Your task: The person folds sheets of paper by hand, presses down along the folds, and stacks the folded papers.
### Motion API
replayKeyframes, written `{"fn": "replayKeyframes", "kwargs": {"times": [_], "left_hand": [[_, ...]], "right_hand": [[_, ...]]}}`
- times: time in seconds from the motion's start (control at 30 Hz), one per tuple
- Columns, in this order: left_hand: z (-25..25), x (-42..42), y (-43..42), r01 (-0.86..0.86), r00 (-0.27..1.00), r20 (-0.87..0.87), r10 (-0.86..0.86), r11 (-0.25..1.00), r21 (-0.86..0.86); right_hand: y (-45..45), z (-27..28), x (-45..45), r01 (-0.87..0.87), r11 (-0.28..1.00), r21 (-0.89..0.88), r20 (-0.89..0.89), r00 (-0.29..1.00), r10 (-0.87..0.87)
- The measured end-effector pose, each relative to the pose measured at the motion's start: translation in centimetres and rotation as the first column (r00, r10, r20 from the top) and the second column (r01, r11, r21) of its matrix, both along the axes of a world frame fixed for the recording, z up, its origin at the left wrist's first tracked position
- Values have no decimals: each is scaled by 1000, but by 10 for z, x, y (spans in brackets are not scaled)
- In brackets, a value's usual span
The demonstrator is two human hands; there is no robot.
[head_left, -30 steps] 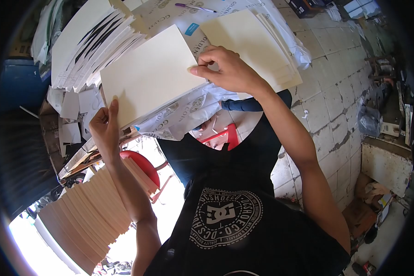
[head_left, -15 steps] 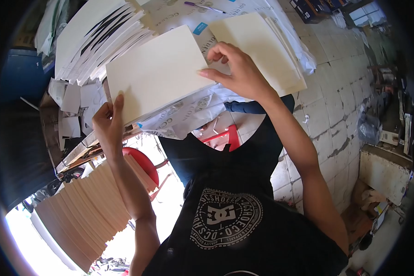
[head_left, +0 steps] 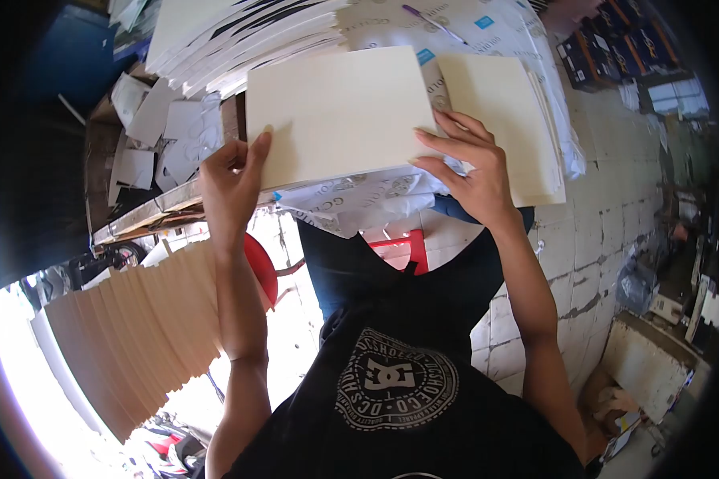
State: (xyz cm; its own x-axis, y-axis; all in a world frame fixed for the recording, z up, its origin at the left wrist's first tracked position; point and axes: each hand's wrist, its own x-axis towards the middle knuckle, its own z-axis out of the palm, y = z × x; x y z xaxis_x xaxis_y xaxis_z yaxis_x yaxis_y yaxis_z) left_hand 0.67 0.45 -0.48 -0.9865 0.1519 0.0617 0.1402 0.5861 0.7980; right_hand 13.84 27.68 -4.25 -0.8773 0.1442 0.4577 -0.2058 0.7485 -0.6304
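A cream paper sheet (head_left: pixel 339 112), perhaps several layers thick, lies in front of me over the printed wrapping. My left hand (head_left: pixel 236 172) grips its left edge, thumb on top and the other fingers curled under or beside it. At the opposite edge, my right hand (head_left: pixel 471 164) rests with fingers apart, thumb and fingertips touching the near right corner. Beside that hand lies a pile of cream sheets (head_left: pixel 495 120). A tall stack of pale sheets with dark marks (head_left: pixel 240 40) stands behind and to the left.
White printed wrapping (head_left: pixel 335 203) covers the worktop, with a purple pen (head_left: pixel 435 24) on it. Paper scraps (head_left: pixel 168 136) fill a box at left. Below stands a large stack of brown-edged sheets (head_left: pixel 136 327) by a red stool (head_left: pixel 260 271). Dark boxes (head_left: pixel 619 48) sit at far right.
The cream sheet sits less tilted and further right in view, as the camera view has also shifted. My right hand's fingers have uncurled and come down onto the sheet's right edge.
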Motion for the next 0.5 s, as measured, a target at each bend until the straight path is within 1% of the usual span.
{"fn": "replayKeyframes", "kwargs": {"times": [0.07, 0.2, 0.3, 0.43, 0.47, 0.5], "left_hand": [[-2, -1, -5, 6, 1000, 8, -7, 998, 66], [-9, 2, -27, 38, 984, 166, -64, 987, 155], [-20, 13, -33, 17, 989, 131, -68, 933, 361], [-22, 29, -39, 20, 995, 76, -57, 909, 416], [-30, 31, -43, 10, 993, 96, -62, 885, 465], [-37, 33, -44, 31, 998, 33, -50, 904, 427]], "right_hand": [[-2, 0, 0, 7, 1000, -21, 23, 1000, -7], [-3, 0, 0, 2, 1000, -31, 52, 999, -1], [-4, 0, -1, 12, 999, -46, 64, 998, -9], [-5, -1, -2, 3, 999, -51, 87, 996, 1], [-5, -1, -1, -1, 998, -56, 91, 996, 6], [-5, -2, -1, 0, 998, -58, 94, 996, 6]]}}
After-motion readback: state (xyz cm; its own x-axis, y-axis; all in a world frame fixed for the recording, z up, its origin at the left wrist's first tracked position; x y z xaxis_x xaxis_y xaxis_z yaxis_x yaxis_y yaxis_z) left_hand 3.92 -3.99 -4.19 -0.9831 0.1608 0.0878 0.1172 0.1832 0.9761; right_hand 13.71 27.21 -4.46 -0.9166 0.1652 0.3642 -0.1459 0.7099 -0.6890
